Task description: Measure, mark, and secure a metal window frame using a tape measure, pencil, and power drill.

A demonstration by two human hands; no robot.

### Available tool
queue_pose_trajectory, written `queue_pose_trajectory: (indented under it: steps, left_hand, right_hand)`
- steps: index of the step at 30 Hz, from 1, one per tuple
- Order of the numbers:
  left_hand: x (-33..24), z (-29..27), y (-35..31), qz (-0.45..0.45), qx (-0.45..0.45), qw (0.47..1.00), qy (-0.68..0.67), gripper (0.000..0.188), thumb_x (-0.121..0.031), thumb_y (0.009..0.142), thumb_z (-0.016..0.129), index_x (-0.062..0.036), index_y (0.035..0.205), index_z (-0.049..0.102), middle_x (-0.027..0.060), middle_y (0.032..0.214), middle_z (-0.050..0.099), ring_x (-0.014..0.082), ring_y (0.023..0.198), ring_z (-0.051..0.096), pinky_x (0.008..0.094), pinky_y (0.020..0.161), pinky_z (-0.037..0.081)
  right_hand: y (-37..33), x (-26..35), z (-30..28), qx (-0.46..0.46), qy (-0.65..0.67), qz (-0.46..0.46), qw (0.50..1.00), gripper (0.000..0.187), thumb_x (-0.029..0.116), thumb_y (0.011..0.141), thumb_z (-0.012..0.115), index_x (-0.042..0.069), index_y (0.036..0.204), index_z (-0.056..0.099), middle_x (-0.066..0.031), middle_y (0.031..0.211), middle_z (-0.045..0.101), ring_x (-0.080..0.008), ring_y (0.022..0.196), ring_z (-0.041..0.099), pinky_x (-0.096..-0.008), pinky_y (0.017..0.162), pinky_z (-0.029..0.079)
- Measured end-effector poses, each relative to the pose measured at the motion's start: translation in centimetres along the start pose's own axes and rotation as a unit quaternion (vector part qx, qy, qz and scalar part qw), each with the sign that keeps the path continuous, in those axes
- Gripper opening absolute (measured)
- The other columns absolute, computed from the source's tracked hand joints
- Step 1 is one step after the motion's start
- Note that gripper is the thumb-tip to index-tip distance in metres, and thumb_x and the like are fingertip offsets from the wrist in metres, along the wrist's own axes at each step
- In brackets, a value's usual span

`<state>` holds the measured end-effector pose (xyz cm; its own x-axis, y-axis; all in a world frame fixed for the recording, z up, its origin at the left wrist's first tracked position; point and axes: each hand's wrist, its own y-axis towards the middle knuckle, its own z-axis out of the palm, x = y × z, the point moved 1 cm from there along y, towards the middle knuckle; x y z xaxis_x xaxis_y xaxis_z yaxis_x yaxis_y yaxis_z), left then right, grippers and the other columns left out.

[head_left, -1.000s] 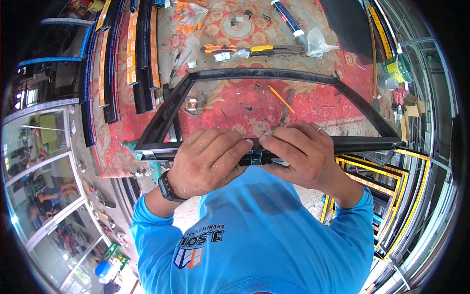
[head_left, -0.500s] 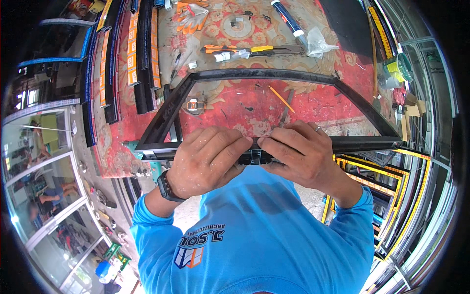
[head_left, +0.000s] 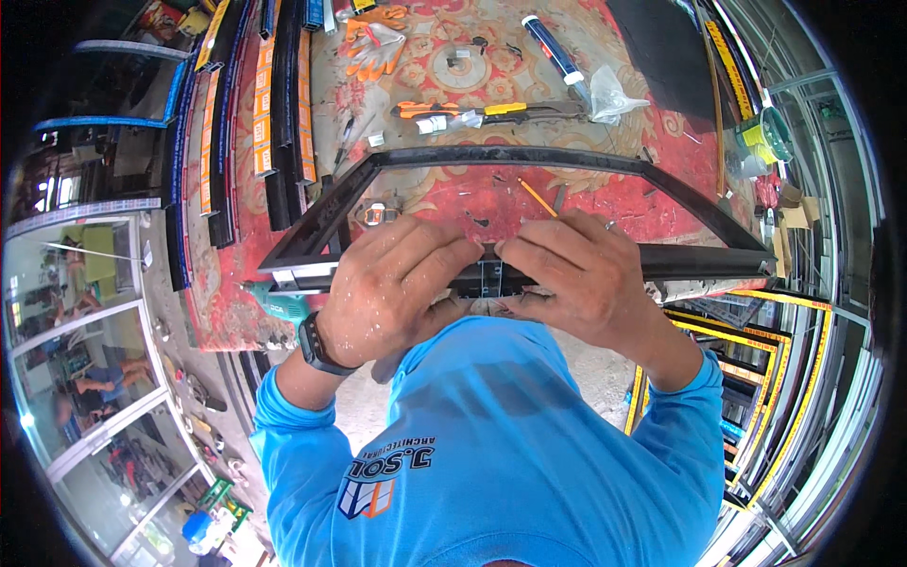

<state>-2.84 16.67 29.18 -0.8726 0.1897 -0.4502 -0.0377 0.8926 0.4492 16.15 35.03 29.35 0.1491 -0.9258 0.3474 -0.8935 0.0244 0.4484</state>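
Both hands closed on near rail of black rectangular metal frame (head_left: 529,156).
Small black fitting (head_left: 488,277) was pinched betw. left hand (head_left: 392,288) & right hand (head_left: 576,274); fingertips could be nipped, or frame slid off red patterned carpet (head_left: 453,203), if pressed unevenly.

That black frame (head_left: 529,161) looks like matt painted metal, smooth all over. It sits on a worn red patterned cloth (head_left: 453,85), and the gloves (head_left: 373,38) look like knit fabric with an orange rubbery coating.

workshop, window-frame making | black frame (head_left: 529,161) on red mat (head_left: 453,85) | left of frame: stacked profiles (head_left: 274,104) | beyond it: pliers (head_left: 472,111), sealant tube (head_left: 553,47), gloves (head_left: 373,38) | right: leaning frames (head_left: 756,350)
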Motion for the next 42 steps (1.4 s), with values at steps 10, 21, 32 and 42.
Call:
queue_pose_trajectory:
  steps: [10,21,32,42]
  left_hand:
    - [1.8,-1.3,2.8,-0.015,0.004,1.000,-0.017,0.061,-0.014,0.070,0.096,-0.0056,0.125,0.073,0.0154,0.119,0.074,0.0390,0.109,0.074,0.0509,0.094,0.061]
    - [2.3,-1.8,4.0,0.009,0.000,0.999,-0.034,0.062,-0.014,0.069,0.099,-0.0072,0.126,0.075,0.0150,0.119,0.075,0.0367,0.100,0.077,0.0451,0.084,0.064]
    - [2.0,-1.3,3.5,0.007,0.018,0.999,-0.034,0.063,-0.010,0.065,0.099,-0.0064,0.122,0.074,0.0147,0.117,0.077,0.0362,0.099,0.076,0.0444,0.083,0.063]
    - [-2.2,3.7,-5.9,-0.044,0.101,0.993,-0.052,0.051,-0.017,0.076,0.090,-0.0104,0.123,0.072,0.0087,0.121,0.074,0.0301,0.102,0.074,0.0442,0.083,0.058]
  right_hand:
    - [2.8,-1.8,-1.0,0.010,0.009,0.028,1.000,0.066,0.032,0.068,0.097,0.011,0.126,0.074,-0.0045,0.121,0.072,-0.0299,0.103,0.071,-0.0450,0.085,0.061]
    - [4.3,-1.9,-1.4,-0.041,0.033,0.016,0.998,0.065,0.026,0.061,0.103,0.010,0.118,0.076,-0.0079,0.120,0.076,-0.0327,0.099,0.073,-0.0462,0.082,0.061]
    - [-11.7,-6.6,9.3,0.208,0.176,0.358,0.893,0.020,0.024,0.100,0.080,0.012,0.116,0.079,-0.0197,0.105,0.077,-0.0384,0.101,0.077,-0.0546,0.086,0.059]
    - [-19.0,-19.4,22.8,0.038,-0.094,0.344,0.933,0.026,0.024,0.103,0.073,0.005,0.117,0.063,-0.0214,0.117,0.068,-0.0485,0.110,0.068,-0.0609,0.088,0.058]
